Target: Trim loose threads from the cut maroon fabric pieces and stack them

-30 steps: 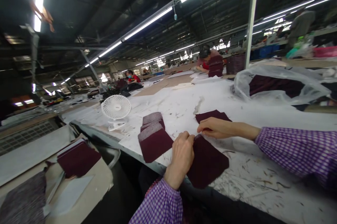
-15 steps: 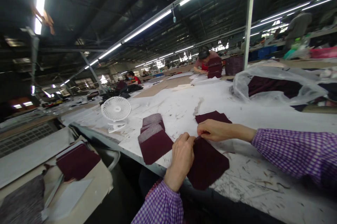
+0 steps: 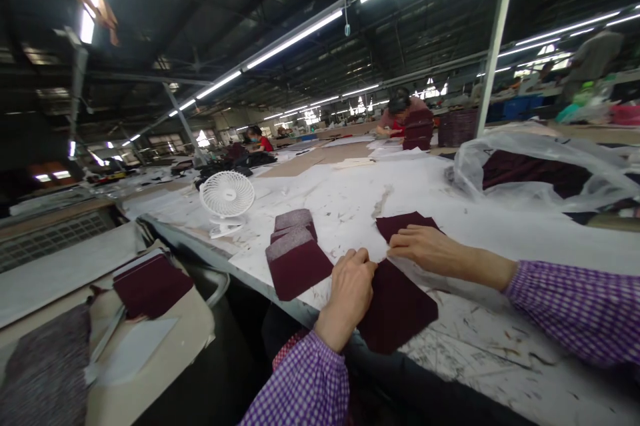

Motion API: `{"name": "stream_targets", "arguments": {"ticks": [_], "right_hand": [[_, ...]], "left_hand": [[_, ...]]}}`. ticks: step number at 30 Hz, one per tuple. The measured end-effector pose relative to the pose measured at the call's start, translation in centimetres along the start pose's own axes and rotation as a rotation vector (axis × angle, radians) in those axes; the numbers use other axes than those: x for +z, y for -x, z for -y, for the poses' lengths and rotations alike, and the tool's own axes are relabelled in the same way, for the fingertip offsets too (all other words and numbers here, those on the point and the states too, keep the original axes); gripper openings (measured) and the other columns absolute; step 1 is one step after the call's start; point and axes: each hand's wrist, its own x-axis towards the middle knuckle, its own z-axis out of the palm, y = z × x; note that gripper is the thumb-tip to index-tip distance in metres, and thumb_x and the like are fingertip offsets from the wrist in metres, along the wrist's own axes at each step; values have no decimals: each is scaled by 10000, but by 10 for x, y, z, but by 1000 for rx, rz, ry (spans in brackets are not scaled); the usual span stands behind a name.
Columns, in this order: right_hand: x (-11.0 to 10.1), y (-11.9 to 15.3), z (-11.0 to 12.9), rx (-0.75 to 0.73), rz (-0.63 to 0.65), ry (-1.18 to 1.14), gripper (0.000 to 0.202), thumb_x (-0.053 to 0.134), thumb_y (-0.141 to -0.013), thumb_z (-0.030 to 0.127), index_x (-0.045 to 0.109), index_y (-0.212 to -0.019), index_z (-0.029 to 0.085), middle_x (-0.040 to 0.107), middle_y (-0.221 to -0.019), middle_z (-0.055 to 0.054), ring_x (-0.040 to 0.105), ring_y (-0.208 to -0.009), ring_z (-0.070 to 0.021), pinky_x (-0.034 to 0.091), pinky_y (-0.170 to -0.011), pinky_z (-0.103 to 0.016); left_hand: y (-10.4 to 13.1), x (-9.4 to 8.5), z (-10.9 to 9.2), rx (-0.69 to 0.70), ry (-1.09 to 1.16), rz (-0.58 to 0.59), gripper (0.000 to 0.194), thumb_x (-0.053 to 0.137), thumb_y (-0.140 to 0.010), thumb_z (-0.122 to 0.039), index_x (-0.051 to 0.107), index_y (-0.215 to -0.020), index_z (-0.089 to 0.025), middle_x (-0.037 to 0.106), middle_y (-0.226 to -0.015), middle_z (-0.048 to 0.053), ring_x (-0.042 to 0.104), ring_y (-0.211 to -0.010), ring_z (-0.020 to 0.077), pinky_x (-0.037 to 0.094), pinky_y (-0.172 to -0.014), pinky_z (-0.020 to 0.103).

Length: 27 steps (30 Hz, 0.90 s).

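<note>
A dark maroon fabric piece (image 3: pixel 400 309) lies at the table's front edge, its near part overhanging slightly. My left hand (image 3: pixel 351 283) is closed at its upper left edge, the fingers bent over the cloth; the thumb is hidden. My right hand (image 3: pixel 425 247) is just beyond the top corner, fingers stretched out to the left, seemingly holding nothing. Behind those fingers lies another maroon piece (image 3: pixel 405 221), partly covered by the hand. Left of my left hand is an overlapping row of maroon pieces (image 3: pixel 300 269) with greyish speckled strips along their far edges.
A small white fan (image 3: pixel 227 196) stands on the paper-covered table (image 3: pixel 330 189). At right is a clear plastic bag (image 3: pixel 465 163) with dark maroon cloth inside. A lower surface at left holds more maroon pieces (image 3: pixel 153 286). Co-workers are farther back, one (image 3: pixel 400 116) beside stacked maroon cloth.
My right hand has moved a little right, off the fabric's top corner, and its fingers have straightened. My left hand stays at the cloth's edge. The view has shifted slightly.
</note>
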Motion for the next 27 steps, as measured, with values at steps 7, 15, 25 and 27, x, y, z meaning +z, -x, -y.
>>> {"name": "stream_targets", "arguments": {"ticks": [7, 15, 25, 27], "right_hand": [[-4, -5, 27, 142, 4, -352, 324, 367, -871, 90, 609, -1084, 126, 628, -1045, -117, 596, -922, -197, 475, -823, -322], [-1, -8, 22, 115, 68, -424, 350, 384, -874, 89, 616, -1127, 154, 628, -1089, -100, 597, -947, -192, 470, -849, -307], [3, -9, 30, -31, 75, -171, 546, 356, -755, -45, 545, -1224, 162, 573, -985, -108, 556, -865, -182, 475, -774, -303], [4, -12, 32, -67, 41, -81, 592, 369, -739, -47, 521, -1261, 187, 562, -937, -93, 550, -798, -171, 466, -721, -288]], "left_hand": [[0, -5, 0, -32, 17, -4, 305, 384, -920, -173, 684, -952, -219, 594, -882, 45, 516, -861, 185, 415, -752, 295], [31, -15, 30, -70, 270, -82, 206, 509, -885, -216, 713, -904, -236, 602, -812, 14, 540, -811, 145, 419, -729, 243], [40, -14, 34, -119, 212, -111, 223, 504, -897, -300, 722, -927, -269, 604, -846, 22, 505, -816, 153, 405, -781, 284], [39, -13, 35, -132, 213, -99, 216, 512, -893, -300, 724, -926, -276, 603, -859, 22, 508, -817, 150, 405, -812, 293]]}}
